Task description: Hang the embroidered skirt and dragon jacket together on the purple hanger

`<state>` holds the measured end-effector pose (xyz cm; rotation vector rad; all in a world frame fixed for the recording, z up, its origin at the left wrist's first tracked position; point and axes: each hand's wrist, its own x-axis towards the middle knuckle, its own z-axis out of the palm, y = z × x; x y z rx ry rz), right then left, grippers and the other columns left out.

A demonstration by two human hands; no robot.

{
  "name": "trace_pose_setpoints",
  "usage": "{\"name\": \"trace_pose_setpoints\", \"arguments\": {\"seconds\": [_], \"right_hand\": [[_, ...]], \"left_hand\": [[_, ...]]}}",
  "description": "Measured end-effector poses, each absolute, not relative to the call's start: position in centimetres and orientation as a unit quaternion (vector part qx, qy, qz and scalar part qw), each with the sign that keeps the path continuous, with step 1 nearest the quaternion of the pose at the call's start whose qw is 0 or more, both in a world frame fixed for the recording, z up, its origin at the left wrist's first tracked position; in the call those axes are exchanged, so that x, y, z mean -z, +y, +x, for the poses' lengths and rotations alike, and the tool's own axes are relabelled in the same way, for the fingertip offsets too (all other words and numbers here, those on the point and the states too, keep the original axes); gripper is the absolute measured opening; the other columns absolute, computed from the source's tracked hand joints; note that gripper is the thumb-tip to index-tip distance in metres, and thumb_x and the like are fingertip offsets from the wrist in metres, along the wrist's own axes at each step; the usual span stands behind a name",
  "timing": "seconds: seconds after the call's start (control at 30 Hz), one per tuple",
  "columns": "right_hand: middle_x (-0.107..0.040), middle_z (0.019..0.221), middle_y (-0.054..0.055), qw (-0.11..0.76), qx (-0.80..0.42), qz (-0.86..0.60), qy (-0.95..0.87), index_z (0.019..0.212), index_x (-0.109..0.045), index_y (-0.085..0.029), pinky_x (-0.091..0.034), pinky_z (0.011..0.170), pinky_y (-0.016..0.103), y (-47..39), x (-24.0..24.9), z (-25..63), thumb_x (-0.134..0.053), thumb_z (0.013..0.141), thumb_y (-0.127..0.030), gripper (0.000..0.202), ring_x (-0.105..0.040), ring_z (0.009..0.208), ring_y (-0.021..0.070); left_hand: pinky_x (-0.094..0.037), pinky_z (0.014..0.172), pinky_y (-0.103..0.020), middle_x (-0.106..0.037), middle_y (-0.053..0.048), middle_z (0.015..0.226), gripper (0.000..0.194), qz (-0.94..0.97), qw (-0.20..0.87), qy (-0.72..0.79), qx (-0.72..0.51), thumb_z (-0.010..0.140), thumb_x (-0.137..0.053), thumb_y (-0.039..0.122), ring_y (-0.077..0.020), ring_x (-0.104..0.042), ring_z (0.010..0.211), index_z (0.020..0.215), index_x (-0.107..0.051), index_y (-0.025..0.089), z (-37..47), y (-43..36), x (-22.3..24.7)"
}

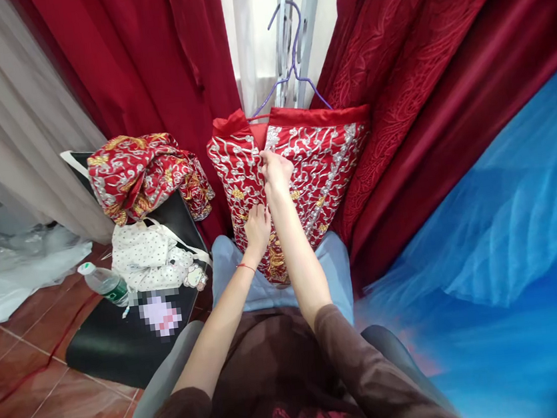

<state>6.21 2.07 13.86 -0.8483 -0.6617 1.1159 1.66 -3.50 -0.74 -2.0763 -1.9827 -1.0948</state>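
Right hand [278, 169] above left hand [258, 228], both fingers pinching embroidered red garment [314, 165].

dark red curtains [150, 56] above terracotta floor tiles [28, 358]
pale gray drapes [19, 97] hung at the left, a black-seated chair [117, 341] stood below them, and bright white light showed between the red panels.

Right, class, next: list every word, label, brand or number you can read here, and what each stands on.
Nothing can be read for certain.
Bottle: green label, too small to read.
Brown shirt: pink print, cut off by the picture's edge, unreadable.
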Motion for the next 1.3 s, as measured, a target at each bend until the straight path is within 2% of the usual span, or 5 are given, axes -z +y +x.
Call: {"name": "trace_pose_setpoints", "arguments": {"seconds": [0.37, 0.67, 0.87, 1.07, 1.3], "right_hand": [[-0.041, 0.054, -0.008, 0.622, -0.498, -0.394, -0.458, 0.072, -0.056, -0.020, -0.034, 0.047, 0.021, 1.4, -11.8, 8.5, -0.068, 0.088, -0.026, 0.020, -0.034, 0.047, 0.0061], [-0.062, 0.075, 0.001, 0.524, -0.215, -0.494, -0.659, 0.078, -0.055, -0.023, -0.047, 0.080, 0.034, 0.9, -9.6, 9.7, -0.047, 0.099, -0.033, 0.024, -0.056, 0.072, 0.0178], [-0.061, 0.078, 0.004, 0.434, -0.116, -0.421, -0.788, 0.082, -0.057, -0.022, -0.048, 0.083, 0.039, 2.4, -12.0, 12.1, -0.039, 0.103, -0.038, 0.032, -0.056, 0.077, 0.0207], [-0.057, 0.126, 0.022, 0.328, 0.259, -0.499, -0.759, 0.124, -0.059, -0.012, -0.040, 0.099, 0.056, 4.9, -18.4, 23.2, -0.041, 0.101, -0.032, 0.036, -0.048, 0.121, 0.0385], [-0.067, 0.107, 0.015, 0.132, 0.291, -0.449, -0.835, 0.115, -0.068, -0.018, -0.042, 0.091, 0.048, 6.7, -19.8, 31.5, -0.041, 0.099, -0.023, 0.031, -0.058, 0.104, 0.0296]], "left_hand": [[-0.052, 0.078, -0.033, -0.071, -0.011, 0.097, 0.020, -0.650, 0.081, -0.627, 0.421, 0.096, -0.059, 0.039, -0.0263, -0.068, 0.096, 0.097, -0.059, 0.019, 0.4, -2.0, -0.9], [-0.052, 0.082, -0.037, -0.069, -0.008, 0.085, 0.017, -0.653, 0.039, -0.602, 0.458, 0.097, -0.053, 0.033, -0.0249, -0.068, 0.087, 0.087, -0.058, 0.021, -1.2, 1.7, -8.1], [-0.047, 0.108, -0.045, -0.063, -0.014, 0.124, 0.031, -0.585, 0.085, -0.499, 0.634, 0.097, -0.057, 0.049, -0.0280, -0.058, 0.125, 0.112, -0.059, 0.022, -8.3, 3.7, -11.9], [-0.051, 0.101, -0.042, -0.066, -0.008, 0.095, 0.046, -0.638, -0.114, -0.462, 0.606, 0.090, -0.061, 0.066, -0.0238, -0.065, 0.104, 0.097, -0.061, 0.020, -12.0, 11.5, -14.5], [-0.053, 0.084, -0.035, -0.041, 0.002, 0.063, 0.046, -0.636, -0.117, -0.455, 0.613, 0.091, -0.064, 0.055, -0.0195, -0.060, 0.079, 0.064, -0.045, 0.022, -11.1, 14.9, -15.7]]}}
